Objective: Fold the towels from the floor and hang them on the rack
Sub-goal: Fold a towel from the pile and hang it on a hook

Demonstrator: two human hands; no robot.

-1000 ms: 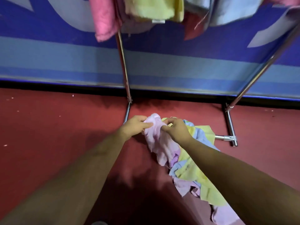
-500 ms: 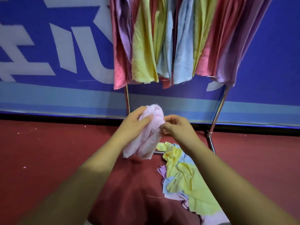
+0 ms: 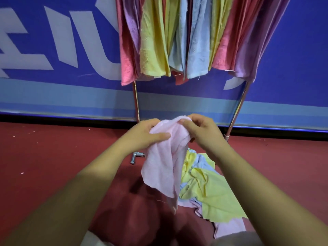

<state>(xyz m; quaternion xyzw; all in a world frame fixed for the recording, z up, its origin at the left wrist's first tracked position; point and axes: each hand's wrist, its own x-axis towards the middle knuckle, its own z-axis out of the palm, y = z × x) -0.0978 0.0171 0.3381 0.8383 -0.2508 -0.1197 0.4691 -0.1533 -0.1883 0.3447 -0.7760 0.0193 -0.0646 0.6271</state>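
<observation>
Fingers (image 3: 160, 135) of the left hand (image 3: 142, 134) and right hand (image 3: 204, 132) curl round the bunched top of a pale pink towel (image 3: 163, 171), held up at centre. Red floor (image 3: 53, 157) spans the lower frame. At 12 o'clock, coloured towels (image 3: 177, 41) hang from the metal rack (image 3: 136, 102). At 5 o'clock of the held towel lies a yellow, blue and pink towel pile (image 3: 211, 190).

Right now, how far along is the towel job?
Many coloured towels already hang on the rack. The left hand and right hand grip a pale pink towel, not yet folded. A heap of yellow, blue and pink towels lies on the floor, unfolded.
</observation>
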